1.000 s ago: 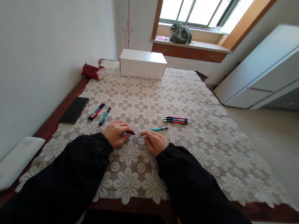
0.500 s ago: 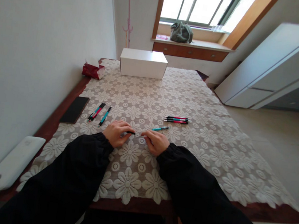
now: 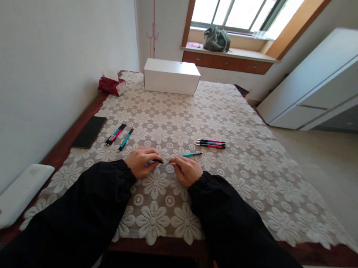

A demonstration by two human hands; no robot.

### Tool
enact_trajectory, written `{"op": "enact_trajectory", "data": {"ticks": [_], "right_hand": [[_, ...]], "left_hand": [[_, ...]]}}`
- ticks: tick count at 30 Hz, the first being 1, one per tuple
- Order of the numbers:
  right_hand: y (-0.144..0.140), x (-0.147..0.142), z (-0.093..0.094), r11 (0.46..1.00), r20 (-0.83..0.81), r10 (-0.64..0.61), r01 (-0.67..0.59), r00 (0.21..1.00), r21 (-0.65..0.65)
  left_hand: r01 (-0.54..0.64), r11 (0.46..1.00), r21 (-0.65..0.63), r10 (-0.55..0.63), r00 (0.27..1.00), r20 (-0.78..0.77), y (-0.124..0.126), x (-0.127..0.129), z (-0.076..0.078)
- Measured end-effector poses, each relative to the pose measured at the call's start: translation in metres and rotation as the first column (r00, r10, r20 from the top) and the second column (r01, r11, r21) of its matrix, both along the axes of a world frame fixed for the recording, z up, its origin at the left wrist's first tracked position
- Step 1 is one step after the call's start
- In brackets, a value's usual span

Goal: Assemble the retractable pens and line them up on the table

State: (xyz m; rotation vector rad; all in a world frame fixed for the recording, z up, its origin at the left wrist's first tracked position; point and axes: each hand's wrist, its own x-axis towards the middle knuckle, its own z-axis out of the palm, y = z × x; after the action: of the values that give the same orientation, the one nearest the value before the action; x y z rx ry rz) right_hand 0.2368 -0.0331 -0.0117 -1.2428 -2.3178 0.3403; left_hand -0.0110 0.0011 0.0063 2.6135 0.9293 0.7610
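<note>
Pinched between your left hand (image 3: 140,161) and right hand (image 3: 187,170), both closed on it, a thin black pen part (image 3: 158,161) hovers over the tablecloth (image 3: 258,179); one teal piece (image 3: 192,154) lies at one o'clock; finished-looking pens (image 3: 211,143) further out; more pens (image 3: 119,135) wait at ten o'clock, so seemingly partway.

At frame centre both hands (image 3: 164,166) meet on the table (image 3: 257,192); pens (image 3: 211,143) lie right, a box (image 3: 171,76) above.

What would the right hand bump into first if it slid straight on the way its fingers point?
Probably the left hand: the right hand points left along the thin pen part held between them.
</note>
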Motion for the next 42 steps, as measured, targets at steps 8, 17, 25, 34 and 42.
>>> {"op": "enact_trajectory", "data": {"ticks": [8,17,25,34,42], "right_hand": [[0.0,0.0,-0.001,0.999,-0.015,0.033,-0.033,0.999,0.007],[0.001,-0.002,-0.004,0.994,-0.056,0.104,-0.102,0.993,0.039],[0.0,-0.001,0.001,0.999,-0.062,-0.025,0.027,0.998,0.025],[-0.001,0.0,0.01,0.963,-0.159,-0.242,0.257,0.957,0.082],[0.003,0.002,0.007,0.984,-0.159,-0.126,0.143,0.979,0.103]], "left_hand": [[0.035,0.999,-0.037,-0.035,0.999,0.015,0.0,0.0,-0.001],[0.105,0.994,0.006,-0.105,0.994,0.03,0.002,0.001,-0.008],[0.018,1.0,-0.007,-0.017,0.999,0.049,-0.002,0.002,-0.001],[-0.074,0.997,0.0,0.073,0.993,0.096,-0.001,0.0,0.001],[-0.04,0.999,-0.003,0.04,0.994,0.104,-0.002,0.0,0.0]]}}
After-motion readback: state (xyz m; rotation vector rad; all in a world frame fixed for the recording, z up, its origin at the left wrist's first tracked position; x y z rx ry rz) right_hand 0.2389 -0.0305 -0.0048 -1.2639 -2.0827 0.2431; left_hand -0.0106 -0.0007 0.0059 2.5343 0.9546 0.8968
